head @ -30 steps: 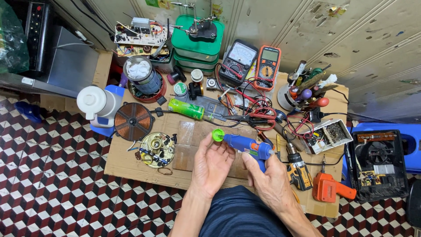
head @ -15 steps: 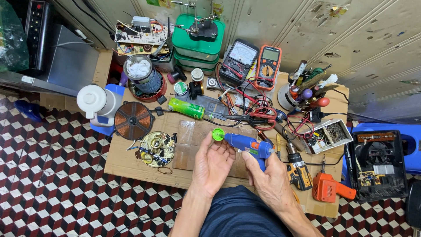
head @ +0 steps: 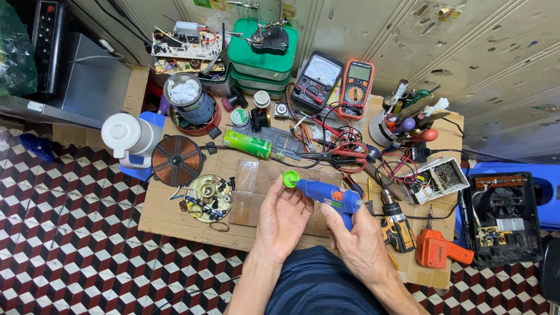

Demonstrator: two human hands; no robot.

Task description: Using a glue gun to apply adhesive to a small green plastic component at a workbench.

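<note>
Right hand (head: 359,233) is wrapped around the handle of a blue glue gun (head: 328,195), fingers closed on the grip w/ the orange trigger showing just above them. The gun lies roughly level, green nozzle cap (head: 290,178) pointing left. Left hand (head: 284,219) sits just below & beside the nozzle end, fingers loosely curled, thumb up near the green cap; can't tell if it actually touches the cap or the barrel, so its grip is unclear. Both hands are over the near-centre of a cardboard-covered table (head: 160,219), above a brown taped patch (head: 256,192).

Left of the hands: a round yellowish disc assembly w/ small parts (head: 208,198), and further left a copper coil disc (head: 177,160). Far-left edge has a white & blue jug (head: 131,137). Far of the hands: green spray can (head: 248,143) lying on its side, red-handled pliers (head: 344,153) in a tangle of red & black leads. At the back, an analogue meter (head: 318,80) beside an orange multimeter (head: 356,87), plus stacked green tubs (head: 262,55). Right of the hands: cordless drill (head: 396,224) just beside the right wrist, orange soldering gun (head: 440,251) near the table's right-near edge, white box of small bits (head: 440,178).
</note>
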